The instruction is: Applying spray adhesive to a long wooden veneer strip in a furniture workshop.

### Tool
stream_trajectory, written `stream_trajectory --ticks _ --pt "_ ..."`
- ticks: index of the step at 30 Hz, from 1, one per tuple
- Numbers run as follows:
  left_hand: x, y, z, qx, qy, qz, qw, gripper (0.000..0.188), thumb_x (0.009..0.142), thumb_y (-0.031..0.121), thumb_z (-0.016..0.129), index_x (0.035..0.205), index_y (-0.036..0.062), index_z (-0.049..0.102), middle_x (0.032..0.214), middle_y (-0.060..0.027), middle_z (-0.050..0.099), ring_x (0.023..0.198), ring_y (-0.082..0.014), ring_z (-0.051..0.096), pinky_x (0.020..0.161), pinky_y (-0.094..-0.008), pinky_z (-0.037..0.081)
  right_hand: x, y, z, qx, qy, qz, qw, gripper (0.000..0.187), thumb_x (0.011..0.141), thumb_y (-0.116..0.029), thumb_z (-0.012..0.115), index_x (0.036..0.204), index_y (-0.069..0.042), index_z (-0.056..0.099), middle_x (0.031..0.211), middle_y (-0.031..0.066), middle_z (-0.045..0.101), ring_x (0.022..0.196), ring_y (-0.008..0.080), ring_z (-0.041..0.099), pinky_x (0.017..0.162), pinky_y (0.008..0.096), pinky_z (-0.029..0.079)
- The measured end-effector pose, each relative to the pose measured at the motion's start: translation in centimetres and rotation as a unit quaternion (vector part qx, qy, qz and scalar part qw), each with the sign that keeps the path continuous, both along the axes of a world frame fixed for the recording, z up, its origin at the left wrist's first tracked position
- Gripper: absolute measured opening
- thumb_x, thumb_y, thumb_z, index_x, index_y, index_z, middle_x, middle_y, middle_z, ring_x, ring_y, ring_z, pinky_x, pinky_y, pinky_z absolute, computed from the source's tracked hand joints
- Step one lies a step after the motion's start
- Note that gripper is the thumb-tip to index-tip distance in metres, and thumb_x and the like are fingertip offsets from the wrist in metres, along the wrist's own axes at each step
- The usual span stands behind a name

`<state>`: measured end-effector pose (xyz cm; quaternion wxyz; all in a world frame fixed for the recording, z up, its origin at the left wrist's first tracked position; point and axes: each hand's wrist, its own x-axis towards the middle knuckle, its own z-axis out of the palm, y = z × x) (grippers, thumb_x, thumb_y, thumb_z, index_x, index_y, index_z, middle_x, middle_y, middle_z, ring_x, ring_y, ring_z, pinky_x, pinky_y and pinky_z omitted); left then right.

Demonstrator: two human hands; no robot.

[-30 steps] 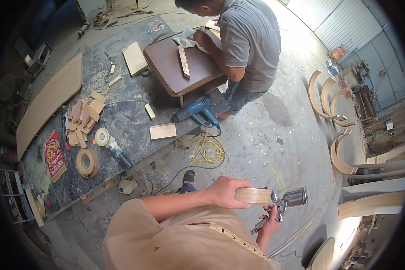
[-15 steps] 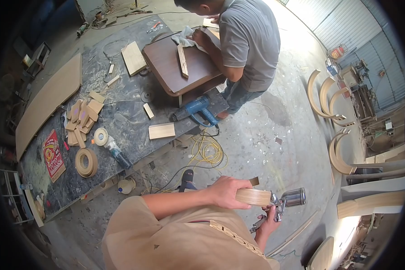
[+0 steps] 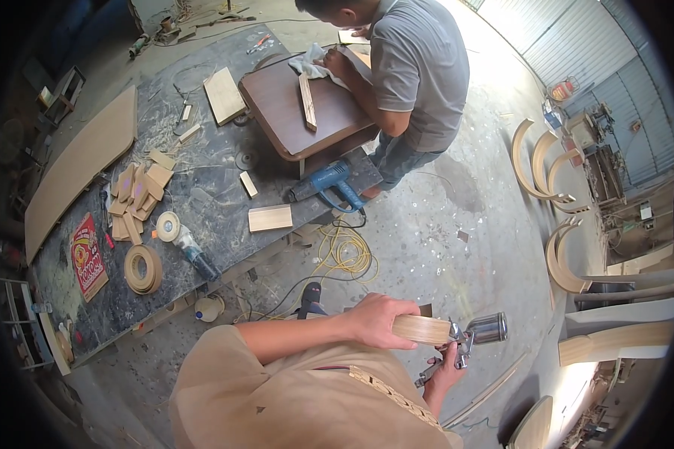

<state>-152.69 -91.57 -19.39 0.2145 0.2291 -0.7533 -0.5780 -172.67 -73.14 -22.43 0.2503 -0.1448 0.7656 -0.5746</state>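
My left hand (image 3: 382,319) is closed round a curved wooden piece (image 3: 421,330) with pale, striped grain. A darker brown end (image 3: 426,309) shows just behind it; whether it belongs to the same piece I cannot tell. In my right hand (image 3: 445,370) is a metal spray gun (image 3: 463,349), its fingers wrapped round the handle. The gun's silver cup (image 3: 488,328) points to the right. Its nozzle end is right beside the wooden piece's right end; whether they touch is unclear.
Ahead, a co-worker (image 3: 423,75) leans over a brown panel (image 3: 299,112) with a cloth. A dusty dark table (image 3: 217,176) bears a blue heat gun (image 3: 331,182), wood blocks (image 3: 138,187) and tape rolls (image 3: 143,269). Yellow cord (image 3: 344,251) coils on the floor. Curved wooden parts (image 3: 532,161) stand right.
The wooden piece and spray gun stay nearly in place. The brown end behind the piece shows slightly more. The co-worker and table have shifted slightly rightward in the view.
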Motion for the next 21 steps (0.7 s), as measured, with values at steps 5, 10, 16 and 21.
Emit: stream_trajectory --ticks 5,10,16,21 --pt "-0.01 0.02 -0.1 0.002 0.012 0.005 1.0 0.049 0.068 0.04 0.08 0.102 0.0085 0.065 0.083 -0.0133 0.07 0.076 -0.0333 0.068 0.068 -0.0419 0.051 0.04 -0.05 -0.28 -0.012 0.013 -0.007 1.0 0.037 0.097 -0.022 0.061 0.127 -0.001 0.056 0.088 0.0072 0.067 0.077 0.0159 0.066 0.044 0.024 0.048" --pt "-0.08 -0.06 0.06 -0.002 0.01 0.008 1.0 0.049 0.067 0.04 0.08 0.101 0.0085 0.065 0.082 -0.0131 0.07 0.076 -0.0333 0.068 0.068 -0.0418 0.051 0.23 -0.2 -0.1 -0.018 0.007 -0.004 1.0 0.04 0.097 -0.022 0.061 0.132 -0.001 0.054 0.09 0.0071 0.067 0.078 0.015 0.065 0.044 0.0235 0.047" --pt "-0.02 -0.14 0.42 0.004 0.007 0.006 1.0 0.048 0.067 0.039 0.081 0.101 0.0088 0.065 0.083 -0.0131 0.07 0.076 -0.0333 0.068 0.068 -0.0418 0.051 0.48 -0.42 0.39 -0.014 0.01 -0.004 1.0 0.043 0.098 -0.022 0.06 0.135 -0.002 0.052 0.092 0.0073 0.067 0.078 0.015 0.065 0.045 0.0231 0.046" --pt "0.04 0.21 -0.03 0.004 0.02 0.02 1.0 0.048 0.067 0.041 0.08 0.1 0.0095 0.066 0.083 -0.0129 0.07 0.077 -0.0335 0.068 0.069 -0.043 0.052 -0.06 -0.08 -0.04 0.007 0.009 0.012 1.0 0.043 0.098 -0.021 0.058 0.135 -0.001 0.051 0.095 0.0073 0.066 0.08 0.014 0.064 0.047 0.0235 0.046"
